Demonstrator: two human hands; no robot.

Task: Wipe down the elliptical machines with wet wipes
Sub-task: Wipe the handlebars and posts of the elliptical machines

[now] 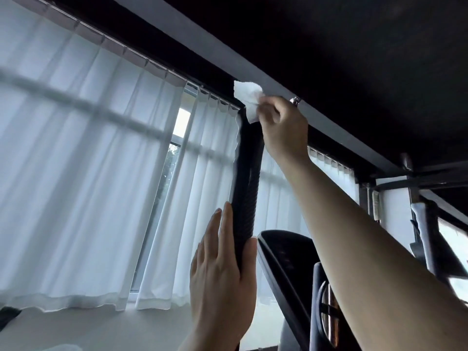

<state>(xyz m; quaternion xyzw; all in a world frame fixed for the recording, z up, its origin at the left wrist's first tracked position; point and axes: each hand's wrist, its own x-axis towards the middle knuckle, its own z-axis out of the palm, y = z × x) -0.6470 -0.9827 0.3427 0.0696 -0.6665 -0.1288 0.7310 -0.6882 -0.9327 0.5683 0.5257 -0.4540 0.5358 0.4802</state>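
Observation:
A tall black ribbed handlebar (247, 178) of the elliptical machine rises in the middle of the view. At its top end my right hand (283, 127) pinches a crumpled white wet wipe (247, 98) against the handle's tip. Lower down, my left hand (222, 272) holds the handle, thumb on the right side and fingers straight along the left side. The machine's dark console (286, 259) sits just right of the left hand, under my right forearm.
White curtains (88, 173) cover the windows behind the handle, with a gap showing glass. A dark ceiling beam (329, 117) runs diagonally overhead. Another machine's handle (430, 239) stands at the far right. A pale sill or floor lies below the curtains.

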